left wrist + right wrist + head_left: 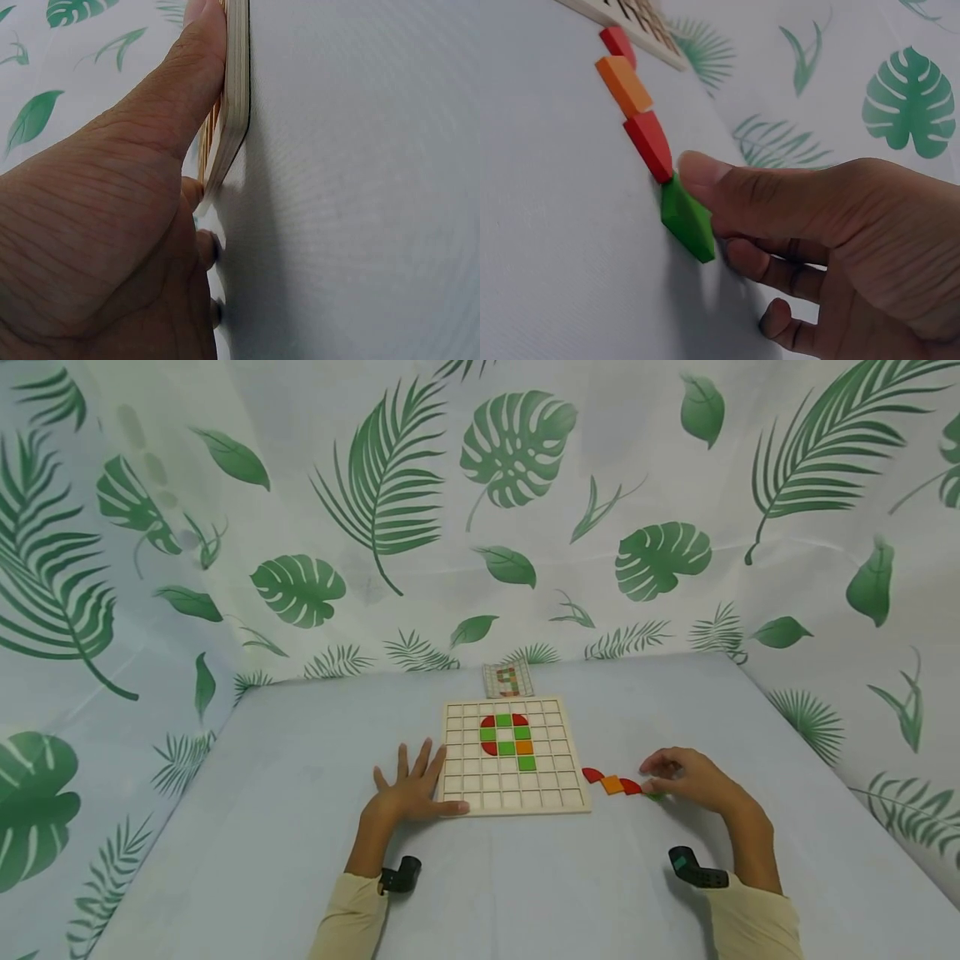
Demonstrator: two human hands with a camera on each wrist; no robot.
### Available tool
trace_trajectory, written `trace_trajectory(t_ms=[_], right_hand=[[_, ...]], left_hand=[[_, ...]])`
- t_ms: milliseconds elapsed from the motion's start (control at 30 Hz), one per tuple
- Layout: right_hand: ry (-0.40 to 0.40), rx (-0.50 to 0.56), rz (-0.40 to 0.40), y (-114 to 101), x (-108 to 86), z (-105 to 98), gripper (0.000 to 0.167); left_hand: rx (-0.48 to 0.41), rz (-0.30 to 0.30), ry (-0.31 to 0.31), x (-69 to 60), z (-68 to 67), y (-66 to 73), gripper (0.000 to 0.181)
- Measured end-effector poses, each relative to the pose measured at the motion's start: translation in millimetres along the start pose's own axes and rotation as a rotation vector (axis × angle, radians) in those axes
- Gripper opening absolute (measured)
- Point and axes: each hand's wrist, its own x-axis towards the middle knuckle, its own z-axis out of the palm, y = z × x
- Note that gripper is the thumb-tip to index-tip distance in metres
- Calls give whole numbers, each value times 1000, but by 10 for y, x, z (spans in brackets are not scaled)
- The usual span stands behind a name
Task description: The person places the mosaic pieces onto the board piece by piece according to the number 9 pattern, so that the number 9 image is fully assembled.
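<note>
A pale wooden grid board [483, 797] lies on the table with red, green and orange tiles [506, 748] set in its squares, forming a looped shape. My left hand [408, 795] rests spread at the board's front left corner, thumb along the front edge [238, 75]. To the right of the board, my right hand [693, 779] pinches a green square tile [686, 221] by its edges, low at the table. That tile meets a red rounded tile [650, 142] at a corner. An orange square tile [612, 785] and another red rounded tile [592, 774] continue the row toward the board.
Behind the board lies a small card [495, 681] printed with a similar grid and coloured shape. A white cloth covers the table [300, 752]. Leaf-printed curtains [420, 527] hang at the back and sides. Each wrist wears a black camera [697, 870].
</note>
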Motion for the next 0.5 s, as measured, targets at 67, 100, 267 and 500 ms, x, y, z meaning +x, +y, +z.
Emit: trace_trajectory(t_ms=[67, 100, 267, 500], right_hand=[[-18, 3, -2, 6, -15, -21, 31], [-28, 4, 3, 7, -22, -30, 33], [-54, 2, 25, 1, -46, -55, 38], [-17, -21, -8, 10, -44, -49, 31]], left_hand=[[-2, 2, 1, -1, 3, -2, 108], [-3, 3, 1, -2, 5, -5, 108], [-6, 9, 1, -7, 10, -10, 108], [-10, 12, 8, -5, 9, -17, 108]])
